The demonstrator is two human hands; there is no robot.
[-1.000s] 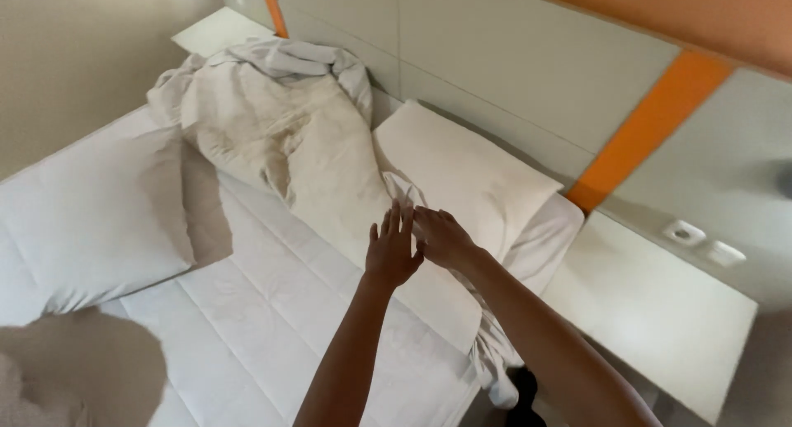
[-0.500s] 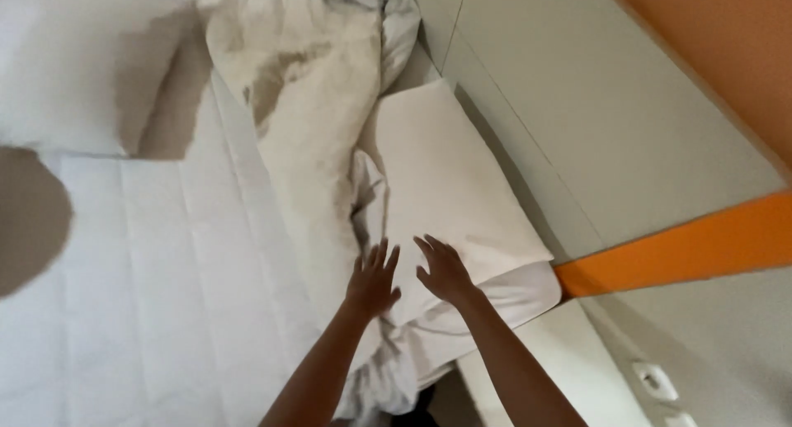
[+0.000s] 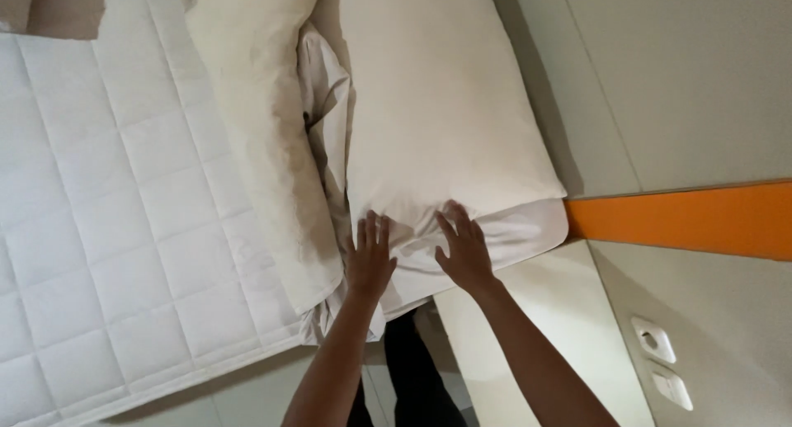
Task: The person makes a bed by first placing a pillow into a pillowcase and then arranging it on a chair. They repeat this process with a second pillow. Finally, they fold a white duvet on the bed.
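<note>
Pressing down with both palms, I have my left hand point(image 3: 369, 258) and my right hand point(image 3: 464, 247) laid flat on the near end of a white pillow point(image 3: 441, 105), fingers spread wide and gripping nothing, only resting on the cloth. My left hand sits at the pillow's near left corner, right where it meets a crumpled cream duvet point(image 3: 264, 138); my right hand is a little farther toward the wall, just beside the loose open end of the pillowcase point(image 3: 516, 233), which is wrinkled and pokes out past the stuffing. The pillow lies lengthways along the edge of the bed next to the pale wall panel point(image 3: 660, 80), running away from me. The duvet lies in a long bunched strip beside it, touching it along the left side. Beyond that is the bare quilted white mattress point(image 3: 107, 229). An orange stripe point(image 3: 685, 221) crosses the wall, and below it a pale bedside shelf point(image 3: 528, 336) with two white wall sockets point(image 3: 660, 361) near it.
</note>
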